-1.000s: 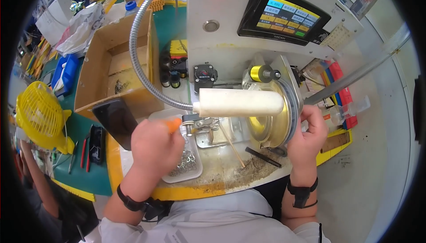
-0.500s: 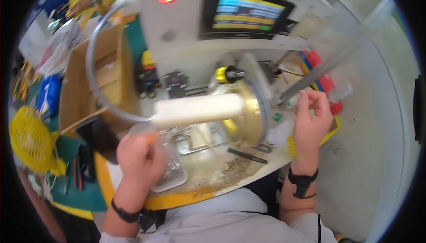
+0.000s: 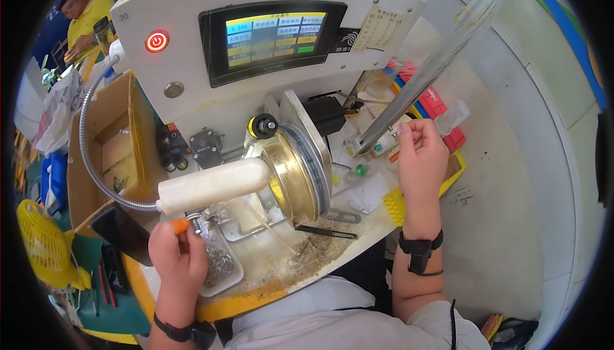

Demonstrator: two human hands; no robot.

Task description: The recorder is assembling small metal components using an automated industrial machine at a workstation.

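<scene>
My left hand (image 3: 179, 257) is closed around an orange-handled tool (image 3: 181, 225) with a springy metal end, held beside the lamp's left end. Raised at the right, my right hand (image 3: 424, 158) pinches thumb and fingers together near the foot of a grey metal post (image 3: 416, 72). A tiny shiny bit shows at its fingertips, too small to name. Between the hands a white tube-shaped lamp (image 3: 214, 187) on a bendy metal hose lies in front of a brass-coloured round chuck (image 3: 288, 180). Below it, a clear plastic tray (image 3: 220, 264) holds many small metal pieces.
A white machine housing carries a screen (image 3: 272, 40) and a lit red button (image 3: 157, 41). A cardboard box (image 3: 96, 152), a dark phone (image 3: 121, 232) and a yellow fan (image 3: 48, 241) stand left. Black tweezers (image 3: 326, 232) lie near the front edge. A person in yellow (image 3: 86, 21) sits beyond.
The view has swung, so the machine now sits further left and sharper. My left hand has come slightly right relative to the lamp. My right hand is a little further from the post's foot.
</scene>
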